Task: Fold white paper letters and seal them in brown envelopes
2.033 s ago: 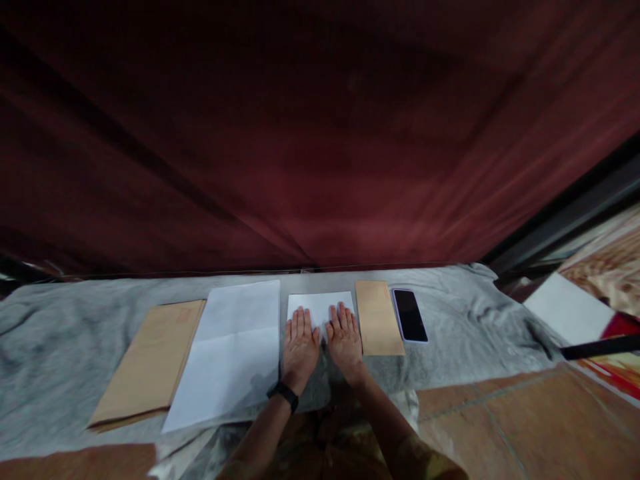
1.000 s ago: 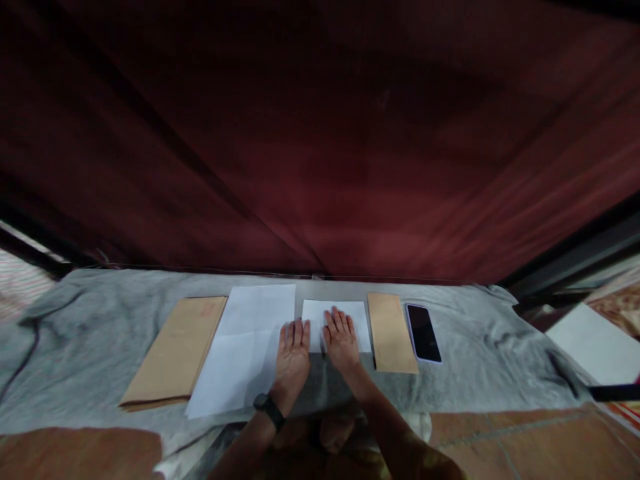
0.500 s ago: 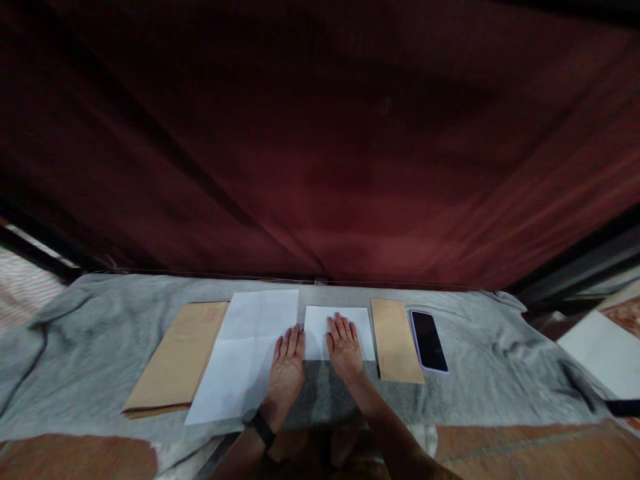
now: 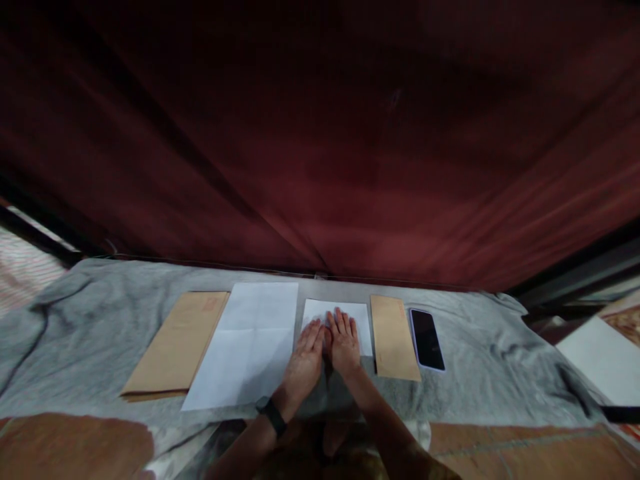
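Observation:
A small white folded paper (image 4: 361,333) lies flat on the grey cloth, partly covered by both hands. My left hand (image 4: 306,357) rests on its left part, palm down with the fingers stretched out. Beside it my right hand (image 4: 344,341) lies flat on the middle of the paper, fingers slightly spread. The two hands touch or nearly touch. To the left is a large white sheet (image 4: 250,347) with a crease across it. A brown envelope (image 4: 395,340) lies just right of the folded paper.
A stack of large brown envelopes (image 4: 175,347) lies at the left of the grey cloth (image 4: 490,367). Right of the small envelope is a phone (image 4: 427,340) in a light purple case. A dark red curtain (image 4: 320,147) hangs behind the cloth-covered surface.
My left hand has moved right, from the folded paper's left edge onto the paper beside my right hand. The right hand stays flat on the paper. The view has shifted slightly.

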A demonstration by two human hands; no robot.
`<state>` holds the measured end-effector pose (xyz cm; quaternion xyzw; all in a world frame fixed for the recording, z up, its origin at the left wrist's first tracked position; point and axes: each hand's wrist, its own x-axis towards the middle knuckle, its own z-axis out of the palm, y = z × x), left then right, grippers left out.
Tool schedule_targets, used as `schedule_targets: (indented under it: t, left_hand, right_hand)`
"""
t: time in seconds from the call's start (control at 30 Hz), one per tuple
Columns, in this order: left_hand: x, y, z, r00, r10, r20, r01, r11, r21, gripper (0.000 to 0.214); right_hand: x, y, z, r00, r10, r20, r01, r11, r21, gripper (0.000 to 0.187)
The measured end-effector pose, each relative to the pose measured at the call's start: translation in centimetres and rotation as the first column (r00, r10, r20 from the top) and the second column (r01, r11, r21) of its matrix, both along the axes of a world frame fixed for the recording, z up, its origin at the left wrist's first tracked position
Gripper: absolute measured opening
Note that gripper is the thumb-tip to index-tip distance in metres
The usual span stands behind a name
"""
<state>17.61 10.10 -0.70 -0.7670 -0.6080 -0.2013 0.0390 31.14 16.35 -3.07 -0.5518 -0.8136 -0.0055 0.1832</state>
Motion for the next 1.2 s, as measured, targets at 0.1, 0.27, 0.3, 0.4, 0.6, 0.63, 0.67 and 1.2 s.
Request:
schedule_targets:
  t: [0.1, 0.27, 0.3, 0.4, 0.6, 0.63, 0.67, 1.2]
  left_hand:
    - [1.6, 0.8, -0.8, 0.999, -0.019, -0.027, 0.018, 0.999, -0.039, 0.067]
    - [1.7, 1.2, -1.8, 0.999, 0.023, -0.029, -0.024, 0.998, -0.057, 0.057]
    - [1.6, 1.1, -1.9, 0.999, 0.040, -0.023, -0.042, 0.997, -0.057, 0.056]
    - [1.8, 1.0, -2.0, 0.995, 0.102, -0.012, -0.102, 0.992, -0.077, 0.055]
    - [3.4, 2.9, -0.7, 0.984, 0.174, -0.035, -0.178, 0.971, -0.159, 0.053]
    - [3.5, 3.5, -0.4, 0.987, 0.159, -0.035, -0.163, 0.975, -0.152, 0.052]
    - [3.5, 4.1, -0.2, 0.990, 0.139, -0.035, -0.142, 0.980, -0.142, 0.052]
    - [2.3, 4.1, -1.8, 0.971, 0.236, 0.030, -0.234, 0.971, -0.053, 0.059]
  right_hand:
    - [0.4, 0.2, -0.3, 0.999, 0.025, 0.021, -0.024, 0.999, -0.027, 0.052]
    - [1.0, 0.3, 0.2, 0.999, 0.032, 0.002, -0.032, 0.999, -0.028, 0.049]
    - [1.2, 0.3, 0.4, 0.999, 0.032, -0.004, -0.033, 0.999, -0.020, 0.048]
    - [1.9, 0.2, 0.8, 1.000, 0.027, -0.009, -0.027, 1.000, -0.012, 0.047]
    - [3.1, 0.2, 0.7, 0.999, -0.039, 0.009, 0.039, 0.999, -0.004, 0.047]
    - [3.1, 0.2, 0.6, 0.999, -0.048, 0.008, 0.048, 0.999, 0.003, 0.048]
    - [3.1, 0.2, 0.5, 0.999, -0.051, 0.007, 0.051, 0.999, 0.010, 0.048]
    - [3.5, -0.2, -0.1, 0.996, -0.076, 0.052, 0.074, 0.996, 0.048, 0.053]
